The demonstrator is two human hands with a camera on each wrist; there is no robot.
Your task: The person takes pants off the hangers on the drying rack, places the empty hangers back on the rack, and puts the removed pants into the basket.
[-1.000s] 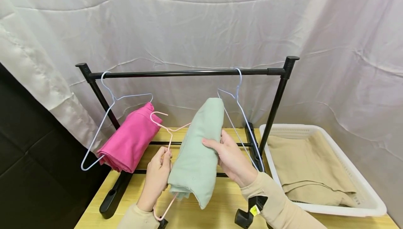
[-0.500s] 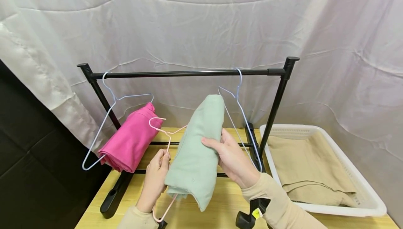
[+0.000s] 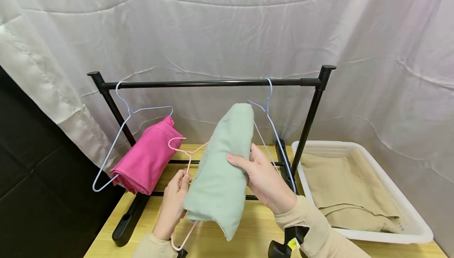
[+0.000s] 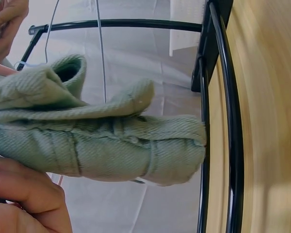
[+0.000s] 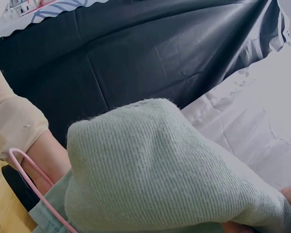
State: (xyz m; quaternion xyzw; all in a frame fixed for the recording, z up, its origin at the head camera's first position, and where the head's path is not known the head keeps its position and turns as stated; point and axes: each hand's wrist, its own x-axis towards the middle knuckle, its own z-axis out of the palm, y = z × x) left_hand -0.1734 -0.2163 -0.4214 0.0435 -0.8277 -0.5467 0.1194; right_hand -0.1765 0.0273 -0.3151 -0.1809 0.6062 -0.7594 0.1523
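Observation:
Folded pale green trousers (image 3: 223, 171) hang over a pink wire hanger (image 3: 189, 163), held up in front of the rack. My left hand (image 3: 173, 203) pinches one side of the hanger's wire below its hook. With thumb in front and fingers behind, my right hand (image 3: 264, 181) grips the right edge of the trousers. The left wrist view shows stitched seams on the folded trousers (image 4: 106, 155), near my left fingers (image 4: 29, 194). In the right wrist view the cloth hides most of both hands, and the hanger's rounded end (image 5: 26, 172) sticks out.
A black rack (image 3: 205, 83) stands on the wooden table (image 3: 255, 226). On its bar hang a blue hanger (image 3: 111, 147) bearing a folded pink garment (image 3: 149, 157) and another blue hanger (image 3: 274, 128). Right of it, a white basket (image 3: 422, 230) holds beige cloth (image 3: 351, 187).
The trousers' upper end has risen slightly and their lower end has shifted slightly left and down. The pink hanger's hook has dropped a little. Both hands keep their hold.

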